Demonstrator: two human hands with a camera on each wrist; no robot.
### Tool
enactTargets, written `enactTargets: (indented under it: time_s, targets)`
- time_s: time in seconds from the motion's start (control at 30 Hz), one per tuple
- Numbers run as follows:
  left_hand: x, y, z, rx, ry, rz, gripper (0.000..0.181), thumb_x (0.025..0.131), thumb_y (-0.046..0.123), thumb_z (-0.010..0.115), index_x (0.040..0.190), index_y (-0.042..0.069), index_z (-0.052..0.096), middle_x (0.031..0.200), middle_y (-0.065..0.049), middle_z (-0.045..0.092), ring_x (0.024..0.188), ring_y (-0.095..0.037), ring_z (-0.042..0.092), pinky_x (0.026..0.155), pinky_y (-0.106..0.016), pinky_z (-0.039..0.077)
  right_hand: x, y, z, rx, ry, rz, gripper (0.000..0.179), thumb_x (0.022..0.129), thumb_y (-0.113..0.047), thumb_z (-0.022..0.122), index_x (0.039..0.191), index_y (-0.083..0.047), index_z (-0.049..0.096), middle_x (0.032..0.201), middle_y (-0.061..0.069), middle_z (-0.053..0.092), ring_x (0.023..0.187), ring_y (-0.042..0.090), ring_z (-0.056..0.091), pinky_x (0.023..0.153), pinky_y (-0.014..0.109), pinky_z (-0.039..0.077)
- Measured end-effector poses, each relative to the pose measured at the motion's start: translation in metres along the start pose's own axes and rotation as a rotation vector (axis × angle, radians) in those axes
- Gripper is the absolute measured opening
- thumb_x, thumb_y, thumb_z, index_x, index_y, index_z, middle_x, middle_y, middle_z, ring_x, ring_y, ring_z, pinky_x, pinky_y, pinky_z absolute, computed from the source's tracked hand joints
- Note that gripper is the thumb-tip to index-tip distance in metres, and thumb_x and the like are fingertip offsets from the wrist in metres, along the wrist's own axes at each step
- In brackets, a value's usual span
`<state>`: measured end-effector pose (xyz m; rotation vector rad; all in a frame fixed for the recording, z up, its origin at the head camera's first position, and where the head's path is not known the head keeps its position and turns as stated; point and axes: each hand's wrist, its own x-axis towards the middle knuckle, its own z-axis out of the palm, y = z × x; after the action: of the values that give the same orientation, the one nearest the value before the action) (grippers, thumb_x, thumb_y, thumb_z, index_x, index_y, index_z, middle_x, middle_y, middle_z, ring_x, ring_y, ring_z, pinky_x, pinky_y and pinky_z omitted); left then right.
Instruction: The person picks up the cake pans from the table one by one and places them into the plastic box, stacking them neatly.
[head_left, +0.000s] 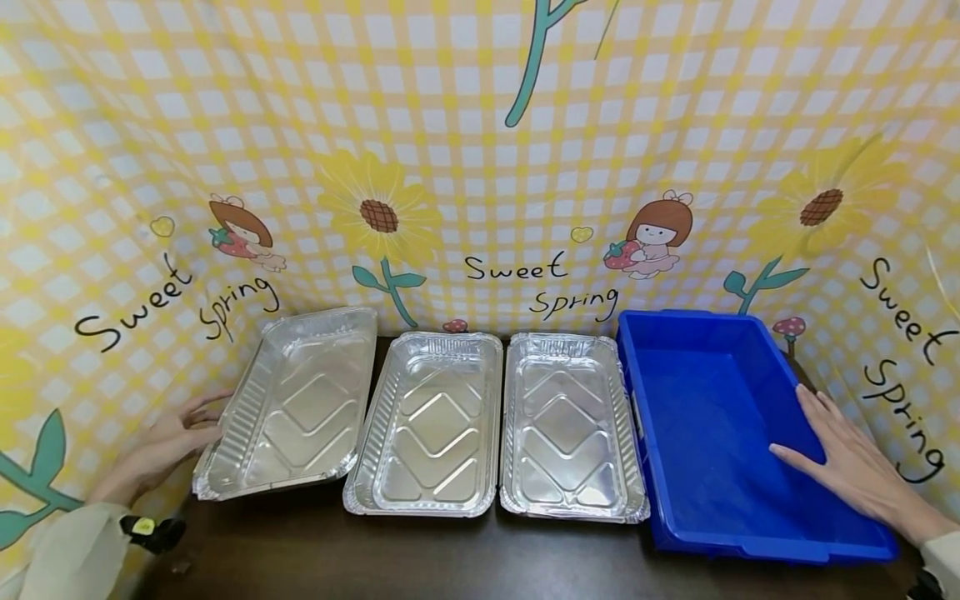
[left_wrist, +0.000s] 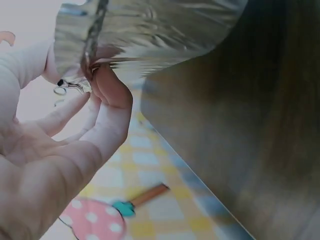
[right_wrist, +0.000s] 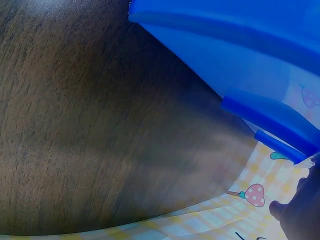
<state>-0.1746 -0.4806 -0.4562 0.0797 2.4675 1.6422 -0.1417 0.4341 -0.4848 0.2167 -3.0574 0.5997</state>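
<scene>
My left hand [head_left: 168,437] pinches the outer rim of the leftmost foil tray [head_left: 318,408]. This tray sits tilted, its near edge raised off the table. In the left wrist view, curled fingers [left_wrist: 112,95] meet the crinkled foil rim [left_wrist: 80,45]. At the right, a blue plastic bin [head_left: 712,417] stands on the table. My right hand [head_left: 855,458] lies over its right rim, fingers straight along the edge and thumb spread over the inside. Only a dark part of that hand [right_wrist: 300,210] shows in the right wrist view, by the bin's rim [right_wrist: 270,117].
Two more foil trays, a left one [head_left: 427,425] and a right one [head_left: 573,429], stand side by side between the tilted tray and the bin. The dark wooden table [head_left: 450,558] shows in front. A yellow checked cloth [head_left: 487,167] hangs behind and at both sides.
</scene>
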Motion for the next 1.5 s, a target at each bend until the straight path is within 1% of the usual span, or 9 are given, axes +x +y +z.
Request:
enactTargets:
  time_s: [0.17, 0.33, 0.5, 0.6, 0.67, 0.73, 1.0, 1.37, 1.5]
  targets:
    - [0.002, 0.02, 0.007, 0.003, -0.022, 0.019, 0.059, 0.104, 0.0, 0.061, 0.14, 0.046, 0.052, 0.117, 0.006, 0.065, 0.098, -0.007, 0.068, 0.078, -0.027, 0.06, 0.0, 0.0, 0.0, -0.001, -0.003, 0.007, 0.107, 0.104, -0.049, 0.063, 0.167, -0.004, -0.012, 0.171, 0.031, -0.01, 0.156, 0.051, -0.014, 0.114, 0.079, -0.011]
    - [0.003, 0.04, 0.017, 0.075, -0.021, 0.0, 0.06, 0.105, 0.008, 0.063, 0.155, 0.038, 0.046, 0.131, -0.011, 0.055, 0.099, -0.004, 0.065, 0.079, -0.028, 0.059, -0.001, -0.002, 0.0, 0.0, 0.004, 0.006, 0.107, 0.104, -0.049, 0.063, 0.167, -0.005, -0.011, 0.171, 0.031, -0.01, 0.156, 0.051, -0.015, 0.113, 0.08, -0.011]
    - [0.005, 0.059, 0.025, 0.048, -0.054, 0.014, 0.061, 0.106, 0.005, 0.06, 0.143, 0.052, 0.049, 0.131, -0.014, 0.056, 0.095, -0.01, 0.067, 0.077, -0.028, 0.059, -0.001, -0.003, -0.001, 0.002, 0.004, 0.011, 0.106, 0.104, -0.049, 0.063, 0.167, -0.006, -0.011, 0.171, 0.031, -0.01, 0.156, 0.051, -0.015, 0.113, 0.081, -0.011]
    - [0.006, 0.068, 0.029, 0.021, -0.084, 0.036, 0.063, 0.106, 0.002, 0.059, 0.143, 0.052, 0.049, 0.128, -0.012, 0.057, 0.092, -0.012, 0.067, 0.074, -0.028, 0.058, -0.001, -0.002, -0.002, 0.005, 0.003, 0.01, 0.106, 0.104, -0.049, 0.062, 0.167, -0.005, -0.011, 0.171, 0.031, -0.01, 0.156, 0.051, -0.015, 0.112, 0.081, -0.01]
    - [0.006, 0.073, 0.033, 0.011, -0.103, 0.055, 0.065, 0.105, 0.0, 0.059, 0.145, 0.051, 0.05, 0.127, -0.013, 0.058, 0.089, -0.012, 0.066, 0.071, -0.027, 0.058, -0.002, -0.002, -0.001, 0.006, 0.003, 0.01, 0.106, 0.104, -0.049, 0.062, 0.167, -0.005, -0.011, 0.171, 0.031, -0.01, 0.156, 0.051, -0.015, 0.112, 0.081, -0.01]
    - [0.007, 0.077, 0.036, -0.018, -0.128, 0.092, 0.069, 0.103, -0.005, 0.058, 0.146, 0.048, 0.053, 0.118, -0.004, 0.06, 0.085, -0.012, 0.066, 0.069, -0.025, 0.057, -0.002, -0.002, -0.001, 0.005, 0.005, 0.009, 0.105, 0.104, -0.048, 0.062, 0.167, -0.005, -0.011, 0.171, 0.031, -0.01, 0.156, 0.051, -0.015, 0.113, 0.081, -0.011]
    - [0.008, 0.096, 0.058, -0.083, -0.235, 0.151, 0.072, 0.101, -0.007, 0.056, 0.153, 0.041, 0.05, 0.122, -0.011, 0.062, 0.1, -0.016, 0.068, 0.078, -0.027, 0.06, -0.002, -0.002, -0.004, 0.012, 0.002, 0.014, 0.105, 0.105, -0.049, 0.061, 0.167, -0.006, -0.012, 0.171, 0.031, -0.01, 0.156, 0.051, -0.015, 0.112, 0.082, -0.009]
    - [0.005, 0.116, 0.094, -0.178, -0.254, 0.145, 0.073, 0.097, -0.009, 0.059, 0.152, 0.038, 0.053, 0.12, -0.014, 0.064, 0.098, -0.02, 0.072, 0.082, -0.031, 0.062, -0.003, -0.002, -0.002, 0.038, 0.026, -0.035, 0.102, 0.105, -0.043, 0.063, 0.168, -0.008, -0.008, 0.173, 0.027, -0.007, 0.158, 0.046, -0.014, 0.115, 0.078, -0.012]
    - [0.002, 0.125, 0.109, -0.188, -0.242, 0.131, 0.072, 0.098, -0.007, 0.061, 0.158, 0.03, 0.048, 0.122, -0.015, 0.063, 0.1, -0.021, 0.072, 0.084, -0.032, 0.062, -0.003, -0.001, -0.001, 0.029, 0.03, -0.031, 0.102, 0.105, -0.045, 0.063, 0.168, -0.008, -0.008, 0.173, 0.027, -0.007, 0.158, 0.046, -0.014, 0.114, 0.078, -0.012]
